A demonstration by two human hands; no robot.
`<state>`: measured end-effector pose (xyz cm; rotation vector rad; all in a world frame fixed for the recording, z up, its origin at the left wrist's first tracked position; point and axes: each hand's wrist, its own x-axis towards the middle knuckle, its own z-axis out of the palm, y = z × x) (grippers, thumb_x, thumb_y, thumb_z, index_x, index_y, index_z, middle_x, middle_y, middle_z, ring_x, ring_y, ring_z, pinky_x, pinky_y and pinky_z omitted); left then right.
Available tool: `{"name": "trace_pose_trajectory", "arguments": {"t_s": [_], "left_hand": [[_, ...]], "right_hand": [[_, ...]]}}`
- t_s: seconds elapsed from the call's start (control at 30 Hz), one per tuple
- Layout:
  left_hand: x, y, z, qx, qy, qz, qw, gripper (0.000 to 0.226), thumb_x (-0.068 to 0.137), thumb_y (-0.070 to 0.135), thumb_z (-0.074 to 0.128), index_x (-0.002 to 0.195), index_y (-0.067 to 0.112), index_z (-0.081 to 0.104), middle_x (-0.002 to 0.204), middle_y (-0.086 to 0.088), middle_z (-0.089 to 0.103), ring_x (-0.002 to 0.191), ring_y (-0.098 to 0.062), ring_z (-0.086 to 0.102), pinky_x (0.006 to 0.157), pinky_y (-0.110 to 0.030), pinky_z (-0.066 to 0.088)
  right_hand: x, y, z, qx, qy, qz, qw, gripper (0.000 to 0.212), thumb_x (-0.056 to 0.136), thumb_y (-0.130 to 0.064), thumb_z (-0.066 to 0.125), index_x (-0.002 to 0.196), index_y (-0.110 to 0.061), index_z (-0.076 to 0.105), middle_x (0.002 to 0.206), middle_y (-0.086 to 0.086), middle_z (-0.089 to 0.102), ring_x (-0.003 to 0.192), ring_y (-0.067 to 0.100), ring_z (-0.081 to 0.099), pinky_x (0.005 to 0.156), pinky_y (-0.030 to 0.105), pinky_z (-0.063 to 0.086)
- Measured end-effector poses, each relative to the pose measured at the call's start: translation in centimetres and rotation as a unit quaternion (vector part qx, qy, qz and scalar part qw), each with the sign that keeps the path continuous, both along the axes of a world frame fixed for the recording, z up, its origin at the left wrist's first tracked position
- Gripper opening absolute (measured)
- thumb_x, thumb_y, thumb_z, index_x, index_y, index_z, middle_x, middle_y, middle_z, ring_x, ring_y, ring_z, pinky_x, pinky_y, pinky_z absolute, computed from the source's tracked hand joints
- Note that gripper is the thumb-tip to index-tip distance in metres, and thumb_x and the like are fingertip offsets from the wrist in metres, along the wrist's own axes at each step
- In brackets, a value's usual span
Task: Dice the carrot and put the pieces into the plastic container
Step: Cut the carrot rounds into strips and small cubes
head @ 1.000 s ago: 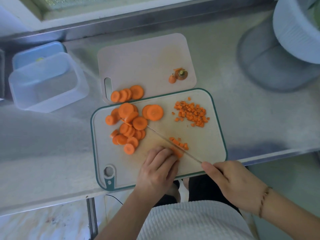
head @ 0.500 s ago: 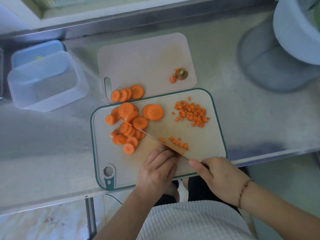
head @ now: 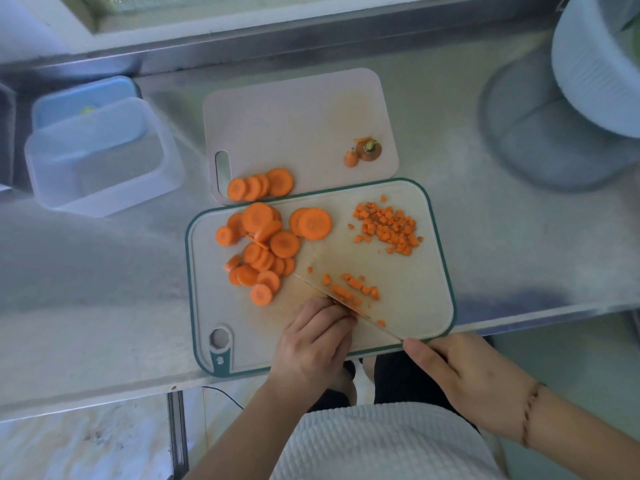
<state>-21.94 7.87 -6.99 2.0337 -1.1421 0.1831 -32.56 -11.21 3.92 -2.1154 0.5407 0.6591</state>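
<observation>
Several carrot strips (head: pixel 346 295) lie near the front edge of the green-rimmed cutting board (head: pixel 408 317), under my knife (head: pixel 349 308); the blade runs diagonally from lower right to upper left across them. My left hand (head: pixel 313 344) sits on the board with fingers curled, fingertips pressing down on the strips just beside the blade; which piece they pin is hidden, probably the uncut end. My right hand (head: pixel 464 375) is wrapped around the knife handle off the board's front edge, index finger extended toward the blade.

Loose dice (head: pixel 360 284) lie just beyond the blade. Diced pile (head: pixel 386 228) sits at the board's far right corner. Uncut carrot rounds (head: pixel 263 247) are heaped on the board's left half.

Pale cutting board (head: pixel 294 126) lies behind, touching the first; on it a row of rounds (head: pixel 259 186) and the carrot top (head: pixel 367 151). Plastic container (head: pixel 100 157) stands well to the left on the steel counter (head: pixel 86 278), no carrot visible inside. White ribbed bowl (head: pixel 595 64) at far right.
</observation>
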Motion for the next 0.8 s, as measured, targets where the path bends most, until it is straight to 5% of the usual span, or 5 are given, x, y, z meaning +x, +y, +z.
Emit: {"name": "trace_pose_trajectory", "arguments": {"t_s": [0.2,0.4,0.6,0.7,0.8], "left_hand": [[0.1,-0.2,0.0,0.000,0.008,0.000,1.000,0.023,0.101,0.012,0.061,0.087,0.002,0.077,0.096,-0.006,0.074,0.099,-0.024,0.069,0.092,-0.032,0.055],[0.1,0.0,0.7,-0.012,0.045,0.008,0.999,0.019,0.095,0.009,0.063,0.084,0.000,0.076,0.095,-0.008,0.072,0.092,-0.027,0.069,0.081,-0.038,0.056],[-0.1,1.8,2.4,-0.063,0.238,0.225,0.943,0.017,0.080,-0.006,0.057,0.085,0.001,0.072,0.100,0.000,0.063,0.095,0.000,0.060,0.079,-0.010,0.045],[0.2,1.4,3.3,-0.092,0.293,0.287,0.907,0.032,0.070,-0.013,0.048,0.087,0.007,0.067,0.098,-0.002,0.063,0.095,0.002,0.059,0.082,-0.008,0.043],[0.1,1.1,3.5,-0.104,0.291,0.281,0.909,0.037,0.067,-0.015,0.044,0.088,0.009,0.062,0.095,-0.005,0.063,0.093,0.000,0.058,0.082,-0.010,0.043]], "right_hand": [[1.4,0.7,-1.4,-0.035,0.038,0.000,0.999,0.068,0.075,-0.080,0.016,0.051,-0.019,0.034,0.043,-0.004,0.034,0.043,0.010,0.033,0.052,0.033,0.040],[2.0,0.5,-0.9,0.005,0.015,-0.022,1.000,0.062,0.078,-0.073,0.025,0.050,-0.018,0.029,0.038,-0.007,0.029,0.040,0.009,0.029,0.047,0.022,0.030],[-0.8,-0.8,-0.3,0.054,0.024,-0.051,0.997,0.069,0.074,-0.084,0.025,0.051,-0.019,0.030,0.046,-0.008,0.024,0.044,0.007,0.023,0.047,0.020,0.024],[-0.9,-0.7,-0.8,0.063,0.029,-0.026,0.997,0.078,0.072,-0.089,0.024,0.057,-0.012,0.031,0.050,-0.004,0.027,0.048,0.007,0.026,0.049,0.020,0.024],[-0.4,-0.5,-1.7,0.066,0.037,0.000,0.997,0.084,0.072,-0.089,0.022,0.060,-0.007,0.034,0.055,-0.001,0.030,0.052,0.007,0.029,0.051,0.022,0.026]]}}
